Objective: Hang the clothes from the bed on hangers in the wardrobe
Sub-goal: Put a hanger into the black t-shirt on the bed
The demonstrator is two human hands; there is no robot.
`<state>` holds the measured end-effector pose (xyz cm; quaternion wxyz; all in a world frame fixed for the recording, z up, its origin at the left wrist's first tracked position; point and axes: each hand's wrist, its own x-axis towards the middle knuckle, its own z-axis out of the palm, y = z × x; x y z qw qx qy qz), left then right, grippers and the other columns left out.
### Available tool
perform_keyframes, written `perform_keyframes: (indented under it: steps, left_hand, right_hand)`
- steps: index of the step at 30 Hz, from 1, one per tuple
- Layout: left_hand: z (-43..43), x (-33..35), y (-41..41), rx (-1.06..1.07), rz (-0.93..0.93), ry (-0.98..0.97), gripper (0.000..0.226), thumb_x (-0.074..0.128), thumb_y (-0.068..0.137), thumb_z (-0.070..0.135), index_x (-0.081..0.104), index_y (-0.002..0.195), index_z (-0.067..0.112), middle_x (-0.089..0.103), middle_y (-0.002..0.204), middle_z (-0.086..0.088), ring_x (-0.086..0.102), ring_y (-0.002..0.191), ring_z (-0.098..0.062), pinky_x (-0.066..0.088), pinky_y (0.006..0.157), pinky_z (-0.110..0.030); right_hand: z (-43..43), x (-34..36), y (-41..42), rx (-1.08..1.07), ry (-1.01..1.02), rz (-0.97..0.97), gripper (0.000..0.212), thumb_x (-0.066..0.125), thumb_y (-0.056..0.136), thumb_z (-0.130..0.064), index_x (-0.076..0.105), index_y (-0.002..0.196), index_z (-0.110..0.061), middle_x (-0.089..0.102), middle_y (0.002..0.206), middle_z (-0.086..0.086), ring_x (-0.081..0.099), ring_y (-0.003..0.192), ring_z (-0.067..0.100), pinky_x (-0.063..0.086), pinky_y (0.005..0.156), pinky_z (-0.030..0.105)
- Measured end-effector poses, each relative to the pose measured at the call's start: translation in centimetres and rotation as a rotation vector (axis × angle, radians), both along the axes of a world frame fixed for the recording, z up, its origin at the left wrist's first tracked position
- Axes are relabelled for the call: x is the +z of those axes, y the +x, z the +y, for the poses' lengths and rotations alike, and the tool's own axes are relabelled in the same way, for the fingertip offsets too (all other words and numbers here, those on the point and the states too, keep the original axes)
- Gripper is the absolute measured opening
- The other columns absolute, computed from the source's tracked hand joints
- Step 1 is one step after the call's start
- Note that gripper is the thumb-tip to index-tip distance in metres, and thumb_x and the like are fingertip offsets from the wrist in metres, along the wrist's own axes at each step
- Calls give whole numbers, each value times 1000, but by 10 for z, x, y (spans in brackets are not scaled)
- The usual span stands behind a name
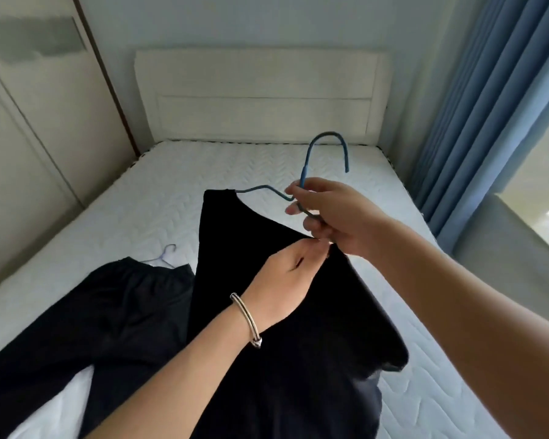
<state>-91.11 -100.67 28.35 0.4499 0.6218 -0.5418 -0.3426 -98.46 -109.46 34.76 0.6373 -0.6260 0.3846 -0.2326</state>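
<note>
While a black top point(286, 312) is hanging in mid-air over the foot of the bed, it is being fitted onto a blue hanger point(325, 147). One shoulder of the top is already sitting on the hanger's far arm, and the blue wire is showing across the open neckline. The right hand point(333, 217) is gripping the hanger just below its hook, fingers closed around the wire. The left hand point(286, 280), wearing a silver bracelet point(246, 318) at the wrist, is pinching the near shoulder of the top between thumb and fingertips, right beside the right hand. Whether this shoulder is fully over the hanger's near arm is hard to tell, as both hands are covering that spot.

Lower left, black trousers point(86, 327) are lying flat on the white mattress point(133, 198), and the hook of a pale hanger point(167, 255) is peeking out just beyond their waistband. A cream headboard point(260, 93) is standing at the far end of the bed. Pale wardrobe doors point(23, 144) are running along the left side, and blue curtains point(488, 90) are hanging on the right.

Judging by this, the step in hand is seating the top on its hanger. The next move is likely calling for the near shoulder to be settled evenly, then for the hanger to be carried left to the wardrobe while being kept level.
</note>
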Motion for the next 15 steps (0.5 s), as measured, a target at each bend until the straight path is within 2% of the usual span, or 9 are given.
perform_keyframes:
  steps: [1,3,5,7,9,11,13,15]
  left_hand:
    - [13,20,-3,8,-11,-16,53,39,85,59,61,98,13,64,92,-11,60,86,-22,47,83,-34]
    - [38,59,-4,62,-62,-61,65,40,79,64,55,90,2,51,79,-9,48,73,-20,40,70,-34]
    - [61,93,-1,149,-162,-87,56,44,85,53,56,87,-2,48,74,-13,44,70,-21,35,67,-34]
    - [86,117,6,233,-246,-91,49,48,87,46,61,96,0,59,86,-25,51,77,-22,36,72,-32]
    - [112,135,11,303,-300,-74,47,53,84,44,62,98,0,61,91,-21,51,81,-19,35,75,-32]
    - [139,150,18,403,-343,-55,38,57,82,36,63,94,1,59,83,-12,52,78,-20,39,75,-33]
    - [166,164,27,510,-386,-30,24,55,85,25,65,89,3,57,77,-8,50,73,-20,39,71,-31]
    - [191,177,42,622,-446,2,24,51,86,19,67,90,1,55,79,-8,45,73,-19,33,67,-27]
  right_hand:
    - [13,19,2,14,27,-54,11,51,94,-19,59,86,-18,56,74,3,39,43,10,30,33,16]
    - [38,54,8,49,55,-164,13,49,95,-12,56,84,-13,55,71,5,50,49,12,40,38,17]
    - [64,80,16,97,68,-264,12,46,95,-7,56,88,-9,58,73,8,60,59,15,49,52,20]
    - [88,100,25,153,87,-339,16,42,95,-4,56,101,-7,61,82,11,63,75,20,54,70,28]
    - [108,112,34,222,140,-394,26,37,94,0,53,114,-4,61,95,15,62,90,23,52,87,38]
    - [129,122,44,312,162,-426,35,32,93,2,48,124,-1,58,107,17,59,105,26,46,91,41]
    - [148,129,55,382,98,-430,35,31,93,5,47,124,-2,57,118,21,54,120,29,45,97,41]
    - [164,135,65,407,-25,-402,33,37,93,4,48,123,-6,56,127,21,54,122,27,45,100,41]
